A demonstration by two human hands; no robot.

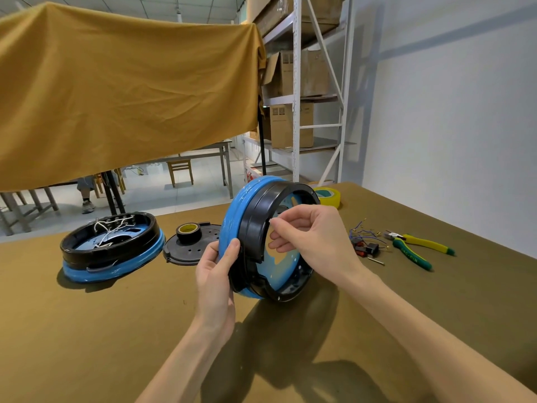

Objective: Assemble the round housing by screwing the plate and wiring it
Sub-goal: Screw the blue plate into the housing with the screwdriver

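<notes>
Head view: we have the round housing (261, 237), blue shell with a black inner ring, tipped up on its edge above the olive-covered table (436, 330), its open side turned toward our right. Our left hand (216, 269) grips the lower left rim, thumb pressed on the blue shell and fingers curled behind it. Our right hand (308, 234) sits in front of the opening with its fingers curled, thumb and forefinger drawn together near the black ring; whether they pinch a screw or a wire end we cannot tell, since nothing shows between them.

We judge that we are early in the job, inspecting or seating something at the ring before any fastening. The perforated black plate (189, 245) lies flat on the table to the left, not yet on this housing, with a roll of black tape (189, 231) resting on it. Farther left lies a second housing (112, 245), open side up, with white wires inside.

To the right are loose wires with small connectors (364, 238), green-and-yellow pliers (415, 248) and a yellow tape roll (329, 196) just behind the housing.

The next move probably calls for setting the housing down open side up, clearing the tape off the plate, and lining its holes up with the ring's screw points. We see no screwdriver.
</notes>
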